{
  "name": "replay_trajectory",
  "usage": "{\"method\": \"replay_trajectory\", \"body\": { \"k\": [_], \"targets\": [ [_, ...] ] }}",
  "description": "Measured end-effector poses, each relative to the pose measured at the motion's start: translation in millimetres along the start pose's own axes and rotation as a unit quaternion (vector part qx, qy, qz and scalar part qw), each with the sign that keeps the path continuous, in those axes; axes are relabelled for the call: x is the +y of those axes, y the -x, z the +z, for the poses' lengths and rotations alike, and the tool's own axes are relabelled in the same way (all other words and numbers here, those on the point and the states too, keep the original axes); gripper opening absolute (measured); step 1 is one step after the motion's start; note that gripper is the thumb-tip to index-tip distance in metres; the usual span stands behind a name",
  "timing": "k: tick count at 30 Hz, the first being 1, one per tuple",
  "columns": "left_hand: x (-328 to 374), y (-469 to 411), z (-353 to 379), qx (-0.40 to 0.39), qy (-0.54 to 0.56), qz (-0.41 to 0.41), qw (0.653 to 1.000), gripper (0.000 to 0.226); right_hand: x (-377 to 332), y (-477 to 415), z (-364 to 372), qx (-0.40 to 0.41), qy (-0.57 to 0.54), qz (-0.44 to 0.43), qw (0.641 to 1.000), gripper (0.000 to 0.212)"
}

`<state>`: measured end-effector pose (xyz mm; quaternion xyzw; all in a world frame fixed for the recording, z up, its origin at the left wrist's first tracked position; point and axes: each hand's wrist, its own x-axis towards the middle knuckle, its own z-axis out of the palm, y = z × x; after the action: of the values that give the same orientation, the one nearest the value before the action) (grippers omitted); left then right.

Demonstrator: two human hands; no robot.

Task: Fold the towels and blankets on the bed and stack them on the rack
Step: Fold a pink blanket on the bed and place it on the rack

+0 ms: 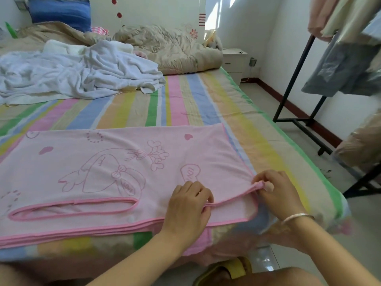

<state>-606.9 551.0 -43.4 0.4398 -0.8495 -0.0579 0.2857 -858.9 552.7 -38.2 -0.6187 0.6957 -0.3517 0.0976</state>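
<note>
so the pink towel (115, 162) with the heart doodles is laid out flat across the near end of the bed (185, 100), on the stripey sheet, its front edge right along the mattress edge. Left hand (187, 205) has its fingers curled down, pinching the darker pink trim where a flap is folded over. Right hand (274, 188), the one with the silver bracelet (296, 217), pinches the bunched-up corner of that same flap, just beside the left.

Further up the bed there's a rumpled heap of white towels (72, 73) on the left, well apart from the pink one, and behind that a crumpled beige quilt (165, 50) and a blue pillow (59, 12) against the headboard.

The black rack (299, 79) stands on the floor to the right of the bed, with clothes (350, 58) hanging off the top. Small white nightstand (235, 60) in the far corner, drawers look closed
</note>
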Motion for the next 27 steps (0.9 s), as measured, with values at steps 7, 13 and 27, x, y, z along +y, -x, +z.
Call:
{"method": "replay_trajectory", "body": {
  "k": [7,13,27],
  "targets": [
    [2.5,9.5,5.6,-0.054,-0.01,0.001,0.998,0.019,15.3,39.0,4.0,-0.005,0.03,-0.045,0.999,0.025],
    [11.2,2.1,-4.4,-0.061,0.012,0.02,0.998,0.008,11.5,45.7,-4.2,0.072,0.016,-0.072,0.995,0.021],
    [16.3,-0.7,17.1,-0.06,0.061,0.031,0.996,0.017,-9.2,26.0,-0.5,0.011,-0.116,0.216,0.969,0.018]
  ]
}}
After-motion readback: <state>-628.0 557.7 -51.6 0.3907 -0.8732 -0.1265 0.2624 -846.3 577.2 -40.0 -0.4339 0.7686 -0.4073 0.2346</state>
